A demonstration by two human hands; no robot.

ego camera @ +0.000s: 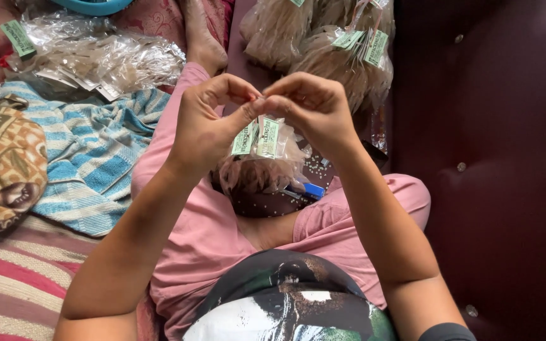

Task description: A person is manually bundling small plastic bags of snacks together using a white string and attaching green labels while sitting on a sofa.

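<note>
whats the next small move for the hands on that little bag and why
Probably finish pinching the top shut. Both the left hand and right hand grip the neck of the clear bag above its green labels, and the filled bag hangs below, so the closure looks unfinished.

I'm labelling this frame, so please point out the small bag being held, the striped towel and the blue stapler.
small bag [257,173], head view, on its clear bulging body.
striped towel [93,155], head view, on its blue and white middle.
blue stapler [314,189], head view, on its visible blue end.
</note>
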